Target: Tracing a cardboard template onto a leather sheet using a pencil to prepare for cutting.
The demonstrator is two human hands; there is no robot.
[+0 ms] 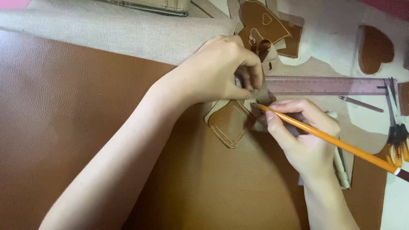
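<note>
My left hand pinches a beige webbing strap that runs up to a brown heart-shaped leather piece. My right hand holds an orange pencil with its tip against the strap, just below my left fingers. A small stitched brown leather patch lies under both hands, on a large brown leather sheet.
A pinkish ruler lies to the right of the hands. Scissors with orange handles sit at the right edge. Another brown leather heart rests at top right. Beige canvas fabric lies across the top. A white tool lies under my right wrist.
</note>
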